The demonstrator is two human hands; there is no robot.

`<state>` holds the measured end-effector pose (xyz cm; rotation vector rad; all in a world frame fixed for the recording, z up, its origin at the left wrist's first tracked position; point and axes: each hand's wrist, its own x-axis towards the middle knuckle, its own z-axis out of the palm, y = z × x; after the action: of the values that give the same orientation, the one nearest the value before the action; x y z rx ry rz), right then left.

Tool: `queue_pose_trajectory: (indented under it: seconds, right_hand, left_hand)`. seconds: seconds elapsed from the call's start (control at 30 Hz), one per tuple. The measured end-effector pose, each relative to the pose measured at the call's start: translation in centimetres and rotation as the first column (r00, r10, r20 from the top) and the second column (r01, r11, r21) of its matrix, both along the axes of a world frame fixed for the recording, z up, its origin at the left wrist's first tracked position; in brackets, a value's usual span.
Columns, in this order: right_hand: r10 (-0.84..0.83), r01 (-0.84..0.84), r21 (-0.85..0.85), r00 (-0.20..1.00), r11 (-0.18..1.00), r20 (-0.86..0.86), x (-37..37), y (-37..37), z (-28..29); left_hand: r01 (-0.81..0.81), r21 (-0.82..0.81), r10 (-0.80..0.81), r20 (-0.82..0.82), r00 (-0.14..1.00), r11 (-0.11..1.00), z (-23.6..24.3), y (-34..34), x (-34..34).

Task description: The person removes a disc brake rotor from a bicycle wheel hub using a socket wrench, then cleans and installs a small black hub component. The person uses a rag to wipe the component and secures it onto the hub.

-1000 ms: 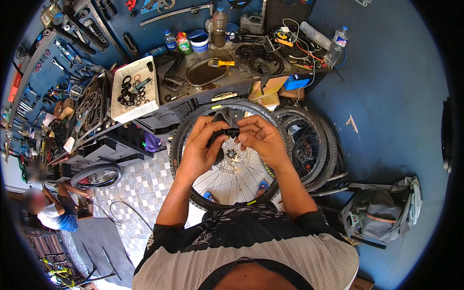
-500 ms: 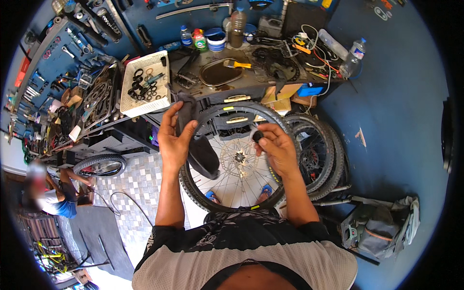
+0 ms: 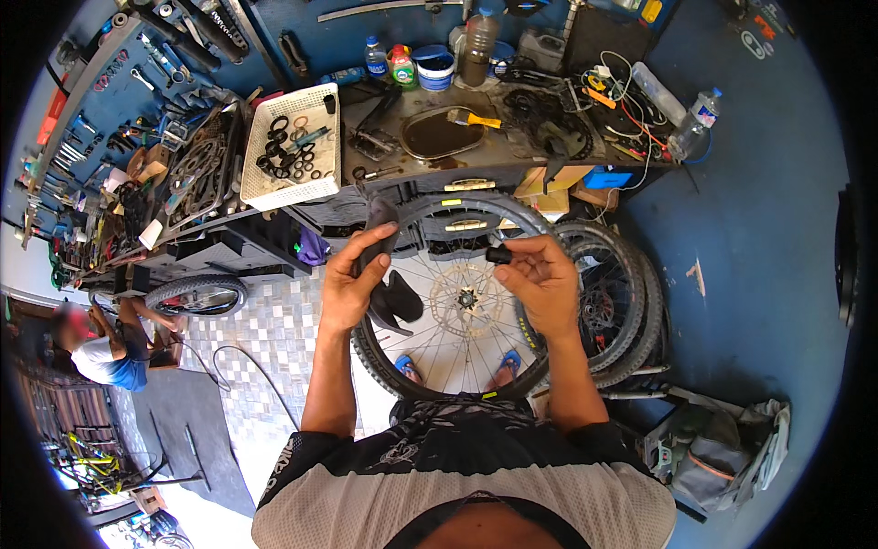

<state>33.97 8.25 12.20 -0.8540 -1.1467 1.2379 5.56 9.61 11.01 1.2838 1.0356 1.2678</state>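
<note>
My left hand [image 3: 352, 285] is closed on a dark grey rag [image 3: 399, 298], pinched between thumb and fingers, with a loose end hanging down. Across from it, my right hand [image 3: 541, 279] grips a small black cylindrical part [image 3: 497, 254] between thumb and fingertips. The part and the rag are apart. Below both hands is a spoked bicycle wheel [image 3: 541, 361] with a black tyre; its hub and disc rotor show between my forearms.
A white plastic basket [image 3: 337, 165] with black rings stands on the workbench [image 3: 430, 174], near an oval tray of dark liquid [image 3: 434, 137] and a yellow-handled brush [image 3: 476, 120]. More wheels [image 3: 640, 311] lean at right. A person [image 3: 110, 352] sits at far left.
The black part has turned from end-on to side-on in my right hand. The rag's hanging end has swung and folded. The whole view has shifted slightly.
</note>
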Motion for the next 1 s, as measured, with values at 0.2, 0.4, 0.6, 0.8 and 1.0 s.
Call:
queue_pose_trajectory:
  seconds: [0.2,0.4,0.6,0.8,1.0]
  right_hand:
    - [0.076,-0.132,0.181,0.955,0.974,0.288,-1.5,1.2,2.6]
    - [-0.157,-0.007,0.381,0.904,0.924,0.397,-3.2,0.9,2.7]
    - [-0.428,0.052,0.658,0.798,0.751,0.425,-3.7,1.0,2.7]
    - [-0.505,-0.001,0.724,0.716,0.690,0.482,-3.3,0.3,3.6]
    - [-0.529,-0.022,0.709,0.649,0.705,0.547,-2.6,0.1,4.1]
  left_hand:
    - [0.045,0.223,0.020,-0.283,0.959,0.974,2.3,-0.7,2.6]
    - [0.099,0.210,-0.033,-0.300,0.953,0.973,3.5,-1.7,3.6]
    - [0.175,0.192,-0.132,-0.221,0.966,0.966,3.9,-2.4,4.3]
    - [0.157,0.132,-0.127,-0.209,0.970,0.979,4.3,-2.9,4.6]
    - [0.118,0.263,0.007,-0.430,0.903,0.957,4.7,-2.7,4.6]
